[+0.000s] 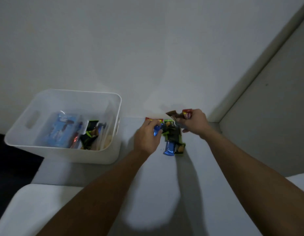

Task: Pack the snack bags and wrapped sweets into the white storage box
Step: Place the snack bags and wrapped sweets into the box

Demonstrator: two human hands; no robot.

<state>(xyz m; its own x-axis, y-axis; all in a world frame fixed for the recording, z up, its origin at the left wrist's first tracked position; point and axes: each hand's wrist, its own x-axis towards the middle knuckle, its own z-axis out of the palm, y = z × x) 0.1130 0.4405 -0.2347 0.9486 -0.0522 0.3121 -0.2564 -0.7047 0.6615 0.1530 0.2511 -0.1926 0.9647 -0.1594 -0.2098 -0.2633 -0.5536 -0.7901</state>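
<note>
White plastic, the storage box (112,106) sits at the tabletop's (148,184) left, already holding several snack bags. Beside the sweets pile (173,138), the left hand (148,135) has its grip pinching a blue sweet (157,131). The right hand (194,123) clutches brown and red wrappers (179,114).

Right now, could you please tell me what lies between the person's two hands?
In the head view, a small pile of wrapped sweets lies on the pale surface between the left hand and the right hand.
</note>
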